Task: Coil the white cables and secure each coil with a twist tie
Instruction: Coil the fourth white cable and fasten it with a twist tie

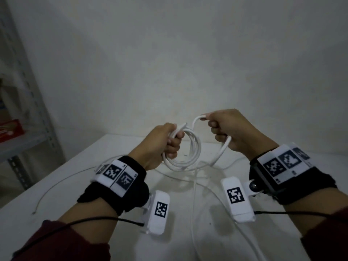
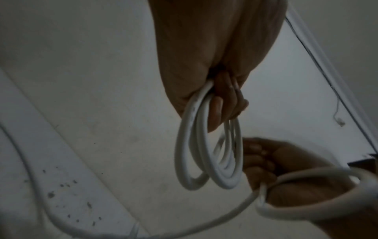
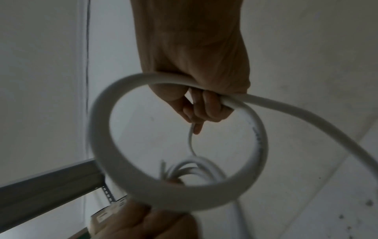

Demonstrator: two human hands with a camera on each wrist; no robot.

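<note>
My left hand [image 1: 166, 142] grips a coil of white cable [image 1: 190, 157] above the white table [image 1: 66, 185]; several loops hang below the fist [image 2: 212, 155]. My right hand [image 1: 224, 129] is closed around the same cable's free run, bent into a fresh loop [image 3: 178, 145] a short way right of the coil. The rest of the cable [image 1: 194, 204] trails down across the table toward me. A thin wire [image 1: 54, 187], perhaps a twist tie, lies on the table at the left.
A grey metal shelf rack [image 1: 28, 113] stands at the left with a red box [image 1: 11, 129] on it. A bare wall [image 1: 169, 63] rises behind the table. More thin white cable [image 1: 231, 164] lies under my hands.
</note>
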